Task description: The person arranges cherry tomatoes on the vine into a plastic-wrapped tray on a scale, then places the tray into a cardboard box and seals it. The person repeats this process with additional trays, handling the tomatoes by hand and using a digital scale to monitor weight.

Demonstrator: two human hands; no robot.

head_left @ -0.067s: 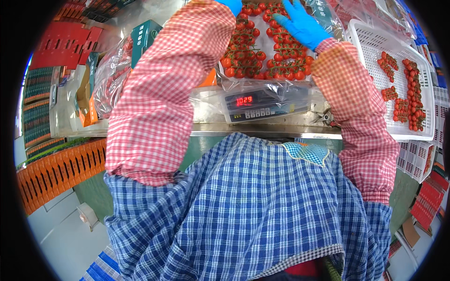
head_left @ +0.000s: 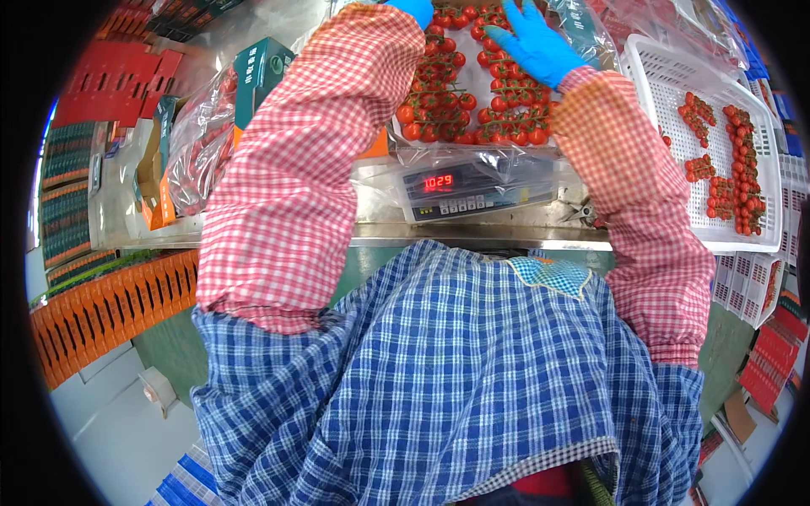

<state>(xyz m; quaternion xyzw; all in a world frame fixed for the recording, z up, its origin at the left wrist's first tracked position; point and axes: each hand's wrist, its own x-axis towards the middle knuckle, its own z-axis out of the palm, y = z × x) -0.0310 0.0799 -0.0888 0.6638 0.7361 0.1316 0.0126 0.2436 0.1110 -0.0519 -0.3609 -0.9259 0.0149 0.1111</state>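
Observation:
Bunches of red cherry tomatoes on the vine (head_left: pixel 509 93) lie in two rows in a box lined with white paper and clear plastic film (head_left: pixel 460 155). My right hand (head_left: pixel 540 49), in a blue glove, reaches over the right row with its fingers apart and holds nothing I can see. At the top edge, beside the left row, shows only a bit of my blue-gloved left hand (head_left: pixel 413 9); its fingers are out of sight. In front of the box is a digital scale (head_left: pixel 481 187) with a lit red display, partly covered by the film.
On the right, a white perforated crate (head_left: pixel 675 152) holds several tomato bunches. Small snips (head_left: pixel 580 211) lie right of the scale. To the left stand a film-wrapped open carton (head_left: pixel 181 164) and a green box (head_left: pixel 256 78). Orange cartons (head_left: pixel 118 308) line the lower left.
My right hand has shifted slightly left over the tomatoes, its sleeve with it. My left sleeve has moved a little.

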